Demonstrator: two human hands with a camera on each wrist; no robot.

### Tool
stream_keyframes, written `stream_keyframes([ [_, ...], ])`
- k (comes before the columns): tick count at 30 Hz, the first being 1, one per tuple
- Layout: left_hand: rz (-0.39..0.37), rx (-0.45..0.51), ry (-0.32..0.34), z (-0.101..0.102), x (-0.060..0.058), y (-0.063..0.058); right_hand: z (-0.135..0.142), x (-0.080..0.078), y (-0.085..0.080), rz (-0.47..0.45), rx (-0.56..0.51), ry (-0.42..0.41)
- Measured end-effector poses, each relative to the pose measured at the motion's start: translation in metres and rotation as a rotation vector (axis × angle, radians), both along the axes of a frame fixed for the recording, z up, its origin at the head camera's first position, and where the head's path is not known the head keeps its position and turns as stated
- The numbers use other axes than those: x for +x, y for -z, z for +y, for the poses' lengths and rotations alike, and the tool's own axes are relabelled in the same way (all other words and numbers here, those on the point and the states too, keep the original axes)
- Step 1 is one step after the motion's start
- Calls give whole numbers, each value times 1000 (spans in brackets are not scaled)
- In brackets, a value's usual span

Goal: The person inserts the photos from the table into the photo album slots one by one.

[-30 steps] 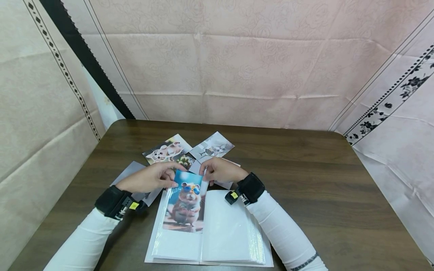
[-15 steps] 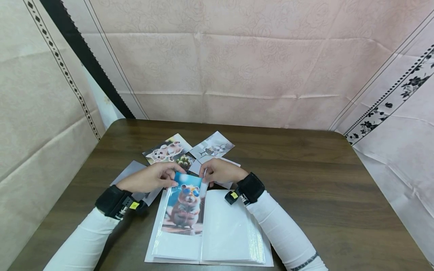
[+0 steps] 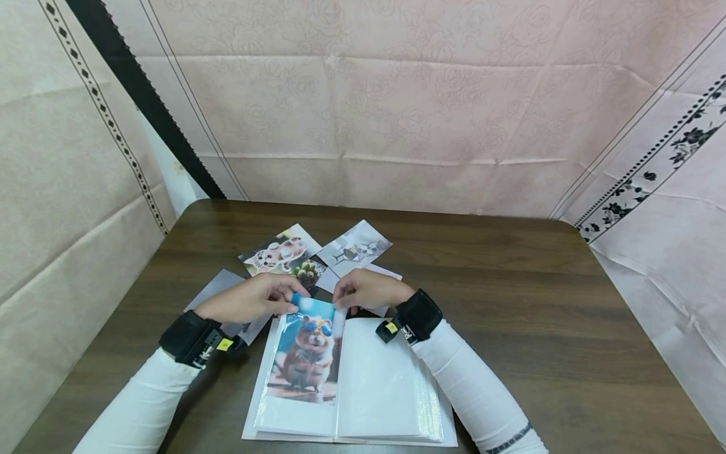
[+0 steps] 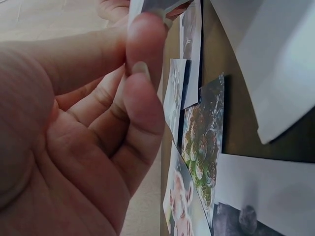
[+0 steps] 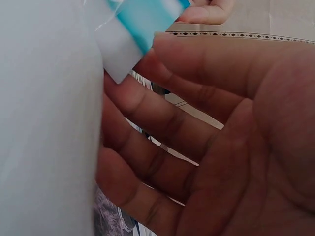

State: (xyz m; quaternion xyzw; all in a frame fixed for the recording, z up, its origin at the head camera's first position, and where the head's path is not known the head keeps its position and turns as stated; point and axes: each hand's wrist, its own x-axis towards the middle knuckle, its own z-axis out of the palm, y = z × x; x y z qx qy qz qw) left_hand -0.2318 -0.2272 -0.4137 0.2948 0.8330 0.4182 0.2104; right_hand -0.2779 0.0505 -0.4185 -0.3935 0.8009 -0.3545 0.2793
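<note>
A photo (image 3: 306, 359) of a hamster in blue sunglasses lies mostly inside the clear pocket of the left page of an open photo album (image 3: 391, 384). Its blue upper end stands out at the pocket's mouth. At the upper left corner my left hand (image 3: 255, 299) pinches the photo between thumb and fingers; whether the pocket's edge is caught too, I cannot tell. My right hand (image 3: 371, 289) holds the upper right corner with thumb and forefinger. In the right wrist view the photo's blue-and-white corner (image 5: 147, 22) shows by the thumb, and the other fingers curl loosely beside the white page (image 5: 44, 123).
Several loose photos lie behind the album: a cat-like animal print (image 3: 278, 252), a pale grey print (image 3: 357, 247), and a succulent print (image 4: 202, 147). Another print (image 3: 218, 287) lies partly under the left wrist. All rest on a brown wooden table (image 3: 510, 284), with hanging cloth (image 3: 397, 113) behind.
The photo has slid down toward the person, deeper into the left page's pocket. The right hand has lowered slightly at the corner; the left hand has barely moved.
</note>
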Motion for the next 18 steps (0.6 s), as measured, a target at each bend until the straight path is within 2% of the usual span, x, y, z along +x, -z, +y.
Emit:
stream_keyframes([
  [8,-48,14,19,1,0,-2,0,-1,1,-14,5,-15],
  [18,-36,-5,34,0,0,-2,0,0,0,-44,10,-19],
])
